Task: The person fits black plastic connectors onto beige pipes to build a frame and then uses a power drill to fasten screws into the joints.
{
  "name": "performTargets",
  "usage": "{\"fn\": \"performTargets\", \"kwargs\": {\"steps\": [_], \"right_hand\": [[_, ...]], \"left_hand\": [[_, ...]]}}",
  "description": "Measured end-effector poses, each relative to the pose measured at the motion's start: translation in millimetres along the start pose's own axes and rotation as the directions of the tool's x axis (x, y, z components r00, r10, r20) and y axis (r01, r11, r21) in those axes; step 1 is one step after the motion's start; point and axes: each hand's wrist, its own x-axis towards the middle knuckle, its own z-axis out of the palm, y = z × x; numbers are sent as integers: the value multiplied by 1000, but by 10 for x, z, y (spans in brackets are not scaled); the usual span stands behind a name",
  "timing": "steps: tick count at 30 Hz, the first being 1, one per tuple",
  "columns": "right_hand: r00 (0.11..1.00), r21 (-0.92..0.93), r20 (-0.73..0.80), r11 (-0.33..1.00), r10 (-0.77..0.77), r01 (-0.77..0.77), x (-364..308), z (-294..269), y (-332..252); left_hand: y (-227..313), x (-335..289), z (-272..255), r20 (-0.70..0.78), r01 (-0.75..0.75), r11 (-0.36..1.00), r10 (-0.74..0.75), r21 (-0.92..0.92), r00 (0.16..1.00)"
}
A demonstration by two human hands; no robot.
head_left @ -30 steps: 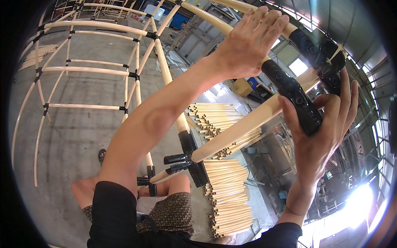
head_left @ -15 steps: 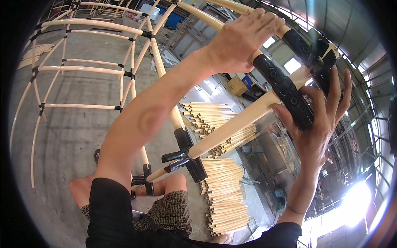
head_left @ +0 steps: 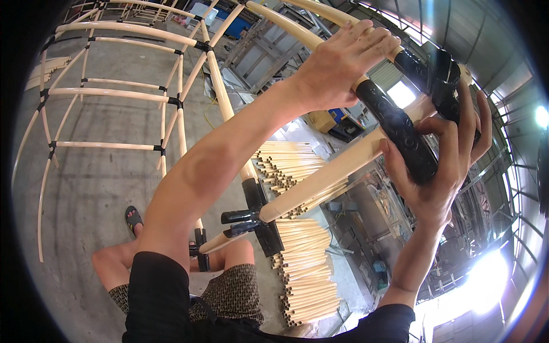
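More of one sandalled foot shows beside your left arm than half a second ago, and your left hand has shifted slightly down and right in view; your two hands keep the same holds. Your left fingers bend over two parallel cream pipes, the near pipe and the far pipe, gripping across both just short of their ends. On your right hand, the thumb and curled index finger clasp the lower end of one black joint, the near joint, which caps the near pipe; the other fingers stretch up past it, at least one beside a second black joint, the far joint, on the far pipe. You can't tell whether they touch it. One thick slanting pipe runs from behind the near joint down to a lower joint, also black. One short pipe leads from there to another black joint by your two bare knees. Beyond lie two stacks of loose pipes, the upper stack and the lower stack, too many to count, and one cardboard box. Off left stands a pipe framework with at least five crosswise rails.
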Motion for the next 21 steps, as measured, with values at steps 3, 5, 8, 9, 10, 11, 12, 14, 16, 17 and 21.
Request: {"fn": "performTargets", "kwargs": {"steps": [3,5,8,9,10,11,12,14,16,17,21], "right_hand": [[1000,-24,24,1000,-9,10,41,-19,-10],[999,-31,47,1000,5,-3,63,-41,-34],[999,-22,48,999,26,-25,61,-25,-65],[998,-23,48,999,29,-28,66,-30,-63],[999,0,23,1000,24,-24,26,-6,-23],[1000,22,-2,1000,20,-20,-51,44,47],[999,48,-30,999,18,-17,-104,84,96],[999,54,-36,998,15,-13,-107,98,97],[999,50,-46,999,12,-10,-101,114,82],[998,44,-58,999,10,-7,-95,131,84],[999,-30,30,999,39,-38,82,17,-40]], "left_hand": [[-9,-7,8,-7,-1,1000,1,-20,1000],[-8,-14,22,-10,-18,1000,17,-16,1000],[-3,-21,9,-16,-27,1000,27,-8,1000],[6,-13,5,-25,-24,1000,24,-11,999],[10,-6,7,-28,-25,1000,25,-13,999],[14,3,10,-32,-26,1000,26,-16,999],[18,7,17,-33,-29,999,28,-15,999],[22,-24,-7,-3,1,1000,-1,-18,1000],[7,-60,36,29,6,1000,-5,-8,1000],[-40,-74,101,47,-7,1000,6,8,999],[-134,-43,123,22,-86,996,87,-16,996]]}}
